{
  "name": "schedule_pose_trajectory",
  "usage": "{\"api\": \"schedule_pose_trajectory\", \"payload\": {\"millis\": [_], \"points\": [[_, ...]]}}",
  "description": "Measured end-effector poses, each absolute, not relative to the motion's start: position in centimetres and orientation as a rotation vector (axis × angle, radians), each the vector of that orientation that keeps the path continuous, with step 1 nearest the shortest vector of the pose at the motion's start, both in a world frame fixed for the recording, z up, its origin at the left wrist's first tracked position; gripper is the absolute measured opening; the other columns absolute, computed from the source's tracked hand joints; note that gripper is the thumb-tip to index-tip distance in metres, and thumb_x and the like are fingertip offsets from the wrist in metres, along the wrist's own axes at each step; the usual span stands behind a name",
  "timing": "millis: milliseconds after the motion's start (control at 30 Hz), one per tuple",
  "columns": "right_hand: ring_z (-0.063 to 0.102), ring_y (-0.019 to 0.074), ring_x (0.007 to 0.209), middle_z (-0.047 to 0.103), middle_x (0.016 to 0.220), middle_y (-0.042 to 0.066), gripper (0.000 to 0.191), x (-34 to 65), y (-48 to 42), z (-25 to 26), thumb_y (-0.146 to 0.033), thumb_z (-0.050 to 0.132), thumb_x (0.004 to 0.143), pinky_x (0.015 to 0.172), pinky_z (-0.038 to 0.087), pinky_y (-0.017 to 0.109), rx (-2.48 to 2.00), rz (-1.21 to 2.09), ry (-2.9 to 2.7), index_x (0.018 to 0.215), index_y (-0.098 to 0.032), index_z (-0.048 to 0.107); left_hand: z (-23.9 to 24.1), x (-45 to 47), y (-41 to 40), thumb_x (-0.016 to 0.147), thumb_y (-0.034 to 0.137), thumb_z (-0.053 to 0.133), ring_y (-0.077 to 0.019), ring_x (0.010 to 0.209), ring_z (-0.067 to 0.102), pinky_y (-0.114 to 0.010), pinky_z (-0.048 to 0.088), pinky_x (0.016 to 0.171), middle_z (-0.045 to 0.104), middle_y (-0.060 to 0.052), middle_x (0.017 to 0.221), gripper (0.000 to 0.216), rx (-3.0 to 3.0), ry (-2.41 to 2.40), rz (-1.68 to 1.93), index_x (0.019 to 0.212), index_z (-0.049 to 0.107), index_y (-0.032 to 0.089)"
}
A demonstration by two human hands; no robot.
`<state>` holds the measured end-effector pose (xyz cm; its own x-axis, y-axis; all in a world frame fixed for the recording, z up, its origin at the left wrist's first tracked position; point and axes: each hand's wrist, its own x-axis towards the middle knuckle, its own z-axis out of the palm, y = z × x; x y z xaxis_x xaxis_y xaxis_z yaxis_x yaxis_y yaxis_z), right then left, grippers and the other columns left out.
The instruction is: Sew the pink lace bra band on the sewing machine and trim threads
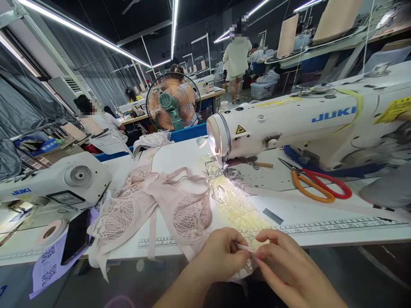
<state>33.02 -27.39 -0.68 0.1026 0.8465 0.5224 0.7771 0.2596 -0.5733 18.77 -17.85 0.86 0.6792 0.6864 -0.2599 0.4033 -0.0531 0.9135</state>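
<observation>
Your left hand [223,253] and right hand [284,261] both pinch pale fabric [246,248] between closed fingertips [241,258]; beyond them lie the white tabletop [308,213], its ruler [321,227], a sewing machine [289,122] and, farther, a fan [173,102]

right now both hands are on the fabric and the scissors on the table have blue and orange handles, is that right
Blue is wrong: the head view shows the scissors with red and orange handles. They do lie on the table, with the left hand and right hand on the fabric.
</observation>
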Motion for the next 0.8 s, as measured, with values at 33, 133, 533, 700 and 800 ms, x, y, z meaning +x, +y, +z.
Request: {"api": "schedule_pose_trajectory", "payload": {"millis": [33, 133, 533, 700, 800], "points": [[0.058, 0.0178, 0.086, 0.053, 0.093, 0.005, 0.009, 33.1, -27.4, -0.5, -0.023, 0.049, 0.082, 0.068, 0.052, 0.026, -1.519, 0.091, -1.669, 0.076, -0.025, 0.054, 0.8, 18.8, -17.8, 0.063, 0.015, 0.054, -0.0068, 0.048, 0.039, -0.019, 0.026, 0.043, 0.044, 0.007, 0.052, 0.015, 1.679, 0.892, 0.295, 0.078, 0.058, 0.013], [0.056, 0.0164, 0.078, 0.052, 0.083, 0.003, 0.011, 33.1, -27.2, -0.4, -0.022, 0.046, 0.085, 0.063, 0.051, 0.026, -1.508, 0.097, -1.67, 0.08, -0.025, 0.054, 0.7, 18.8, -17.9, 0.064, 0.016, 0.054, -0.0072, 0.048, 0.041, -0.019, 0.028, 0.043, 0.046, 0.006, 0.053, 0.014, 1.695, 0.89, 0.298, 0.077, 0.058, 0.013], [0.053, 0.0131, 0.062, 0.05, 0.071, 0.0, 0.017, 32.3, -26.7, 0.7, -0.016, 0.035, 0.086, 0.052, 0.047, 0.024, -1.56, 0.253, -1.804, 0.071, -0.023, 0.04, -0.3, 18.6, -17.9, 0.066, 0.018, 0.053, -0.007, 0.049, 0.042, -0.018, 0.03, 0.044, 0.048, 0.006, 0.055, 0.013, 1.743, 0.879, 0.321, 0.077, 0.057, 0.014], [0.056, 0.0134, 0.068, 0.051, 0.074, 0.0, 0.015, 33.0, -27.3, 1.2, -0.02, 0.038, 0.088, 0.058, 0.049, 0.023, -1.528, 0.198, -1.764, 0.075, -0.024, 0.043, -0.2, 18.6, -17.9, 0.065, 0.016, 0.053, -0.0065, 0.049, 0.041, -0.018, 0.029, 0.044, 0.047, 0.006, 0.055, 0.013, 1.778, 0.883, 0.315, 0.078, 0.058, 0.014], [0.057, 0.0148, 0.071, 0.053, 0.077, 0.001, 0.012, 33.2, -27.2, 1.0, -0.021, 0.04, 0.087, 0.058, 0.048, 0.024, -1.52, 0.064, -1.804, 0.079, -0.023, 0.047, -0.1, 18.7, -17.9, 0.066, 0.017, 0.054, -0.0066, 0.049, 0.041, -0.018, 0.029, 0.044, 0.047, 0.006, 0.055, 0.012, 1.788, 0.887, 0.318, 0.077, 0.058, 0.014]]}}
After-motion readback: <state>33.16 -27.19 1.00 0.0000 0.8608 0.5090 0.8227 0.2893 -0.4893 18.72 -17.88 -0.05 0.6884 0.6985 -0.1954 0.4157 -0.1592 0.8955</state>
